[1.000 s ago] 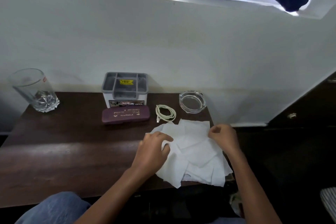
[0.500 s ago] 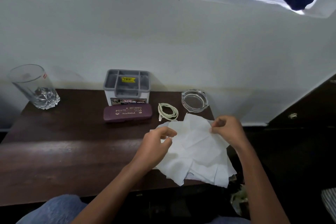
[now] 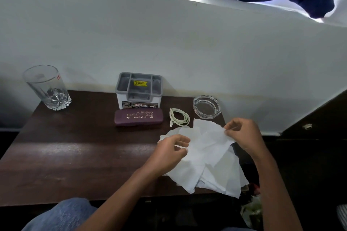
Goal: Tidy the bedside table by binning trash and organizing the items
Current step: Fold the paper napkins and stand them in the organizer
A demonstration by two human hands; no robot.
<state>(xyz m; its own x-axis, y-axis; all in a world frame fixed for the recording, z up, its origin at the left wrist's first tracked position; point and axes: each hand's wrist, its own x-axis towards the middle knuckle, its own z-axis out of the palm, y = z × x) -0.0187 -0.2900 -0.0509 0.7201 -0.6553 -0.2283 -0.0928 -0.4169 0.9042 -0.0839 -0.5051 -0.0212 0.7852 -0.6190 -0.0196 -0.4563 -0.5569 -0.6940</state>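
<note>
Hands gathering torn white paper at the desk's right front corner.

The right hand (image 3: 242, 135) pinches the top sheet's edge; the left hand (image 3: 169, 153) rests half-curled on the paper pile (image 3: 210, 161), grip unclear. Behind stand a drinking glass (image 3: 47, 88), grey organizer (image 3: 139, 90), maroon spectacle case (image 3: 139, 117), coiled cable (image 3: 179, 117) and glass ashtray (image 3: 206, 107) on the desk (image 3: 75, 152).

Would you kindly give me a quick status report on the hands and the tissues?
Right hand pinching tissue pile edge; left hand loosely on it. Pile overhangs table corner. Cable close behind.
</note>
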